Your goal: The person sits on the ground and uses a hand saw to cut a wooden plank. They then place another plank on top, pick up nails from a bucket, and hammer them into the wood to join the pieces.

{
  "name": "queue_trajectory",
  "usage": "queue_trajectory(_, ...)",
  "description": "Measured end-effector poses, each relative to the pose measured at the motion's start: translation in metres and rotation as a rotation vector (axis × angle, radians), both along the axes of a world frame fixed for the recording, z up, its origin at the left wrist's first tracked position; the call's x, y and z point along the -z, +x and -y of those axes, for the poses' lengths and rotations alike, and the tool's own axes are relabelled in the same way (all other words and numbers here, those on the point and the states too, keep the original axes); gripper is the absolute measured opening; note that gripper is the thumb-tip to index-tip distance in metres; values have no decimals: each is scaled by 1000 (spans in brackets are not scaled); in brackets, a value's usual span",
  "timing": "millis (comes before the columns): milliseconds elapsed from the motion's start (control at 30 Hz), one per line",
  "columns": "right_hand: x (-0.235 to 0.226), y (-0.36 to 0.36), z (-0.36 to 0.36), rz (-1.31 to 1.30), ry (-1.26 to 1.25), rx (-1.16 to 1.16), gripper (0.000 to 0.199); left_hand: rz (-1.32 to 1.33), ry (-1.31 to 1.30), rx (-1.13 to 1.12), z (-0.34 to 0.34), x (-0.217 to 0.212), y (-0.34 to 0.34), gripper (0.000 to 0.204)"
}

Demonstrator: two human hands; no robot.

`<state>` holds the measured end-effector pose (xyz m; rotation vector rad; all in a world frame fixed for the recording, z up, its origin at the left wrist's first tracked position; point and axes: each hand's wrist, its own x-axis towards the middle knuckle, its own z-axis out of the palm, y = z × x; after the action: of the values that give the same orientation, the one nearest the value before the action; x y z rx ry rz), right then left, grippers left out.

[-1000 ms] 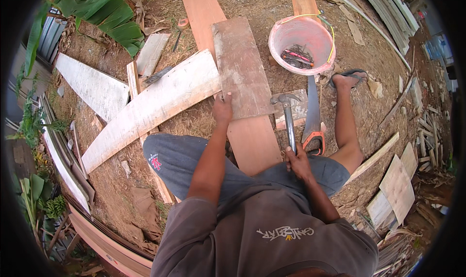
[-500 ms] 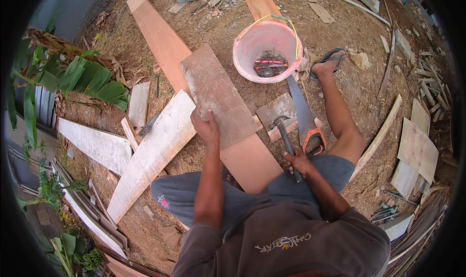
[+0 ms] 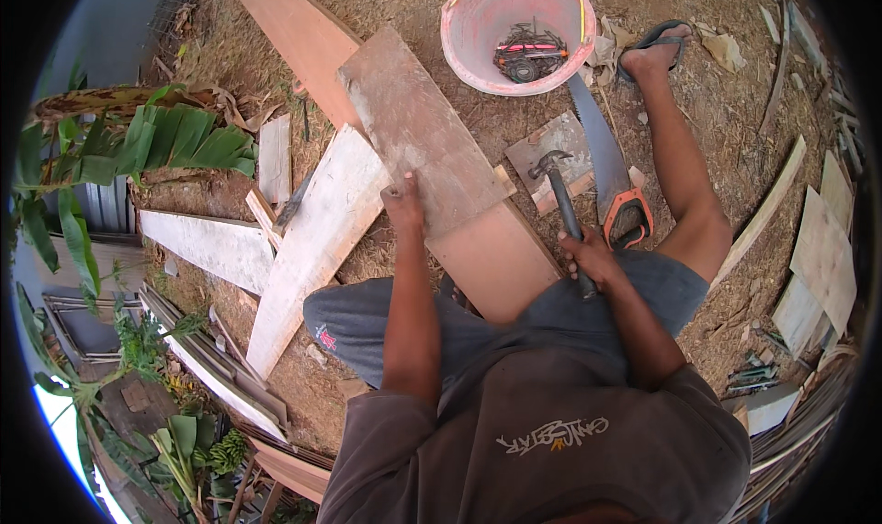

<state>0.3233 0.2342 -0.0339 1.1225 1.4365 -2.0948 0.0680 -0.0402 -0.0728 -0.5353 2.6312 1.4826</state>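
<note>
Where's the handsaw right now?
In the head view the handsaw lies on the ground on the person's right, blade pointing up toward the pink bucket, its orange handle beside the right hand that grips the claw hammer.

One hammer [image 3: 562,198], one handsaw [image 3: 606,170], one pink bucket [image 3: 467,42], one weathered board [image 3: 418,134].

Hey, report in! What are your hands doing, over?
Left hand pressing weathered board. Right hand gripping hammer. Saw lying beside it.
</note>
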Motion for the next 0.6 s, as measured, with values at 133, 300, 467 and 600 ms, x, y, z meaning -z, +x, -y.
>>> queue_trajectory(133, -8, 9, -2, 22, 22, 10, 29, -228, -130, -75, -35, -39, 18, 58)
queue_trajectory(300, -12, 11, -4, 47, -17, 41, 27, -294, -115, 53, -38, -84, 21, 61)
queue_trajectory(467, -7, 6, -8, 19, 15, 33, 26, -178, 149, 7, -10, -48, 19, 60)
queue_trajectory(600, -5, 6, -10, 46, 17, 33, 28, -134, -360, -40, 5, -27, 34, 65)
